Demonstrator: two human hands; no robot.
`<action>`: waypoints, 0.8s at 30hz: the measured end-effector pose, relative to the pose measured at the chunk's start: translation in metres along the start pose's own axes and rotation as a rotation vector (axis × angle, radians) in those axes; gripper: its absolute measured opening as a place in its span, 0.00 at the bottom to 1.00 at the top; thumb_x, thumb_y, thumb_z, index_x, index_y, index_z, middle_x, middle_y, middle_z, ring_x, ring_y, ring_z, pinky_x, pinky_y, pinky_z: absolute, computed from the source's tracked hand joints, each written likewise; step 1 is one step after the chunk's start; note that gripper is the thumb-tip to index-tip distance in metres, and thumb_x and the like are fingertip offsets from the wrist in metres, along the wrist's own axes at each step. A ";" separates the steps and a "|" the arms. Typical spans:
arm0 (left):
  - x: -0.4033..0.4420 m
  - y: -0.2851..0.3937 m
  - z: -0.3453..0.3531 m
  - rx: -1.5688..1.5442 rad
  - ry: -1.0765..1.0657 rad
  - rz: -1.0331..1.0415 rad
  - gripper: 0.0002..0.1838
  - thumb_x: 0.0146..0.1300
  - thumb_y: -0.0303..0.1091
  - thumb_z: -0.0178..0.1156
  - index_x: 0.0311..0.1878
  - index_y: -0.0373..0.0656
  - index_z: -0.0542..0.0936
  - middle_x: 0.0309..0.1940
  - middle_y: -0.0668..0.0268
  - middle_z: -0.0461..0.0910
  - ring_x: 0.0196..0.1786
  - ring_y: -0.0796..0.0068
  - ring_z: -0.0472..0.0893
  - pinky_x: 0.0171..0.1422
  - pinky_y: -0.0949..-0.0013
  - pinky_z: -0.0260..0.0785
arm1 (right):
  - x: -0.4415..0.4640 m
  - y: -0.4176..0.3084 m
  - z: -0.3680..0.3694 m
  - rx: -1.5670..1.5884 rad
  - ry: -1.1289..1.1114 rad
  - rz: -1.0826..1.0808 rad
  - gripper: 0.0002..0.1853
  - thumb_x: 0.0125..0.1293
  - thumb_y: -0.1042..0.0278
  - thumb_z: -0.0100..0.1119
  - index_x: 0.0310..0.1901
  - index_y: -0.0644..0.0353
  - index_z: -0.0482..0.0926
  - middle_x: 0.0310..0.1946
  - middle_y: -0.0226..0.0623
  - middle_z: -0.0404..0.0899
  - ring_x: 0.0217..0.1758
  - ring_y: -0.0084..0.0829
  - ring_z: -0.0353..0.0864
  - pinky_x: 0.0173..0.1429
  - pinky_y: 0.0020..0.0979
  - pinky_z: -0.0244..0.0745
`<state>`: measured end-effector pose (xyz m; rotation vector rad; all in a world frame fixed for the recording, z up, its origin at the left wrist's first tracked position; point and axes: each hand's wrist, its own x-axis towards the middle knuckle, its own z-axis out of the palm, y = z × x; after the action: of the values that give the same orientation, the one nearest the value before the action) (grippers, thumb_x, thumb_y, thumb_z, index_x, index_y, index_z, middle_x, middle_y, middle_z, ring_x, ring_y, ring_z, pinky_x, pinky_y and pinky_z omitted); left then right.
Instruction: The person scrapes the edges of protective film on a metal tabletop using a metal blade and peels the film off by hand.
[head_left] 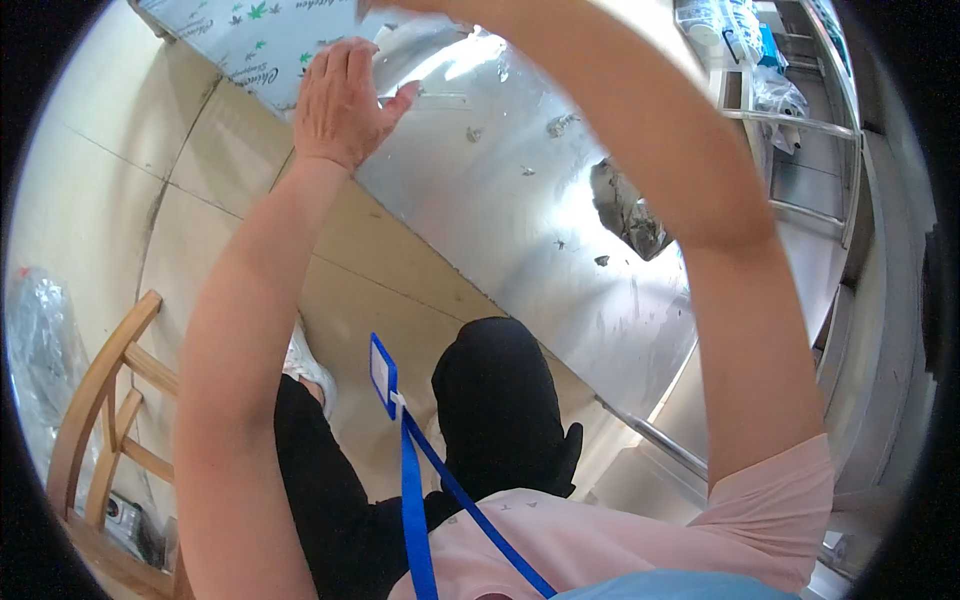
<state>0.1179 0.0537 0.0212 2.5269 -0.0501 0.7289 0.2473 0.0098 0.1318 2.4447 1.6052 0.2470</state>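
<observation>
My left hand (345,105) lies with its fingers apart over the corner where a printed sheet with green leaves (240,45) meets a shiny metal surface (440,190). Its thumb points right, near a thin clear strip (440,101) on the metal. My right arm reaches up across the metal surface, and only a blurred part of my right hand (410,5) shows at the top edge. Its fingers, and anything in them, cannot be made out. Dark bits and a dark, ragged patch (630,212) mark the metal to the right.
A wooden chair (100,430) stands at the lower left on the tiled floor (120,150), beside a clear plastic bag (45,340). At the upper right, a metal rack (800,125) holds containers and bags. A blue lanyard with a badge (383,375) hangs before my legs.
</observation>
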 end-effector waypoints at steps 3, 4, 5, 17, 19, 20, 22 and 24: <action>-0.002 -0.010 0.005 -0.111 -0.102 -0.050 0.25 0.51 0.43 0.62 0.50 0.42 0.69 0.49 0.60 0.70 0.54 0.57 0.68 0.58 0.60 0.62 | -0.038 -0.057 -0.035 0.188 -0.218 0.143 0.08 0.53 0.70 0.59 0.34 0.64 0.78 0.28 0.43 0.80 0.34 0.38 0.79 0.38 0.34 0.73; 0.000 -0.012 0.007 -0.138 -0.105 -0.055 0.27 0.51 0.43 0.63 0.52 0.42 0.69 0.50 0.60 0.70 0.55 0.57 0.68 0.58 0.60 0.62 | -0.044 -0.066 -0.021 0.227 -0.155 0.255 0.09 0.52 0.70 0.58 0.34 0.63 0.79 0.28 0.44 0.80 0.35 0.41 0.80 0.40 0.34 0.74; -0.001 -0.011 0.001 -0.148 -0.085 -0.041 0.28 0.51 0.42 0.63 0.54 0.42 0.68 0.51 0.60 0.69 0.55 0.57 0.68 0.58 0.61 0.63 | -0.047 -0.075 -0.018 0.281 -0.093 0.378 0.10 0.51 0.70 0.57 0.35 0.63 0.80 0.28 0.46 0.80 0.37 0.44 0.80 0.42 0.35 0.75; 0.077 0.001 -0.010 -0.687 -0.316 -0.097 0.17 0.61 0.33 0.55 0.52 0.37 0.71 0.35 0.54 0.80 0.40 0.61 0.79 0.46 0.65 0.69 | -0.096 0.025 -0.013 1.479 0.136 0.727 0.15 0.62 0.70 0.49 0.47 0.71 0.73 0.40 0.44 0.77 0.40 0.33 0.80 0.43 0.30 0.77; 0.074 -0.017 0.007 -0.501 -0.291 -0.048 0.15 0.61 0.34 0.55 0.49 0.36 0.73 0.35 0.55 0.79 0.40 0.59 0.78 0.47 0.63 0.69 | -0.107 0.058 0.021 1.174 0.330 1.095 0.15 0.61 0.64 0.53 0.39 0.72 0.76 0.28 0.41 0.79 0.27 0.30 0.79 0.34 0.29 0.76; 0.073 -0.023 0.013 -0.406 -0.275 -0.024 0.14 0.61 0.34 0.55 0.47 0.36 0.74 0.34 0.55 0.78 0.39 0.57 0.78 0.47 0.63 0.68 | -0.115 0.070 0.048 1.066 0.199 1.210 0.17 0.59 0.61 0.56 0.35 0.71 0.77 0.23 0.39 0.78 0.23 0.28 0.77 0.30 0.28 0.74; 0.069 -0.015 0.006 -0.307 -0.302 0.026 0.11 0.61 0.34 0.53 0.37 0.35 0.77 0.34 0.57 0.76 0.42 0.57 0.76 0.49 0.62 0.68 | -0.115 0.060 0.076 1.142 0.016 1.312 0.18 0.57 0.58 0.62 0.32 0.69 0.75 0.25 0.36 0.74 0.24 0.25 0.72 0.24 0.26 0.69; 0.068 -0.012 0.007 -0.147 -0.298 0.098 0.10 0.61 0.33 0.52 0.33 0.36 0.78 0.35 0.58 0.75 0.44 0.59 0.75 0.50 0.63 0.68 | -0.094 0.044 0.074 1.060 -0.075 1.373 0.18 0.55 0.58 0.64 0.28 0.69 0.74 0.23 0.36 0.73 0.22 0.25 0.72 0.20 0.25 0.66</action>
<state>0.1818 0.0677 0.0454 2.4828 -0.3195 0.3642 0.2673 -0.0996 0.0691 3.7718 -0.4651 -0.6786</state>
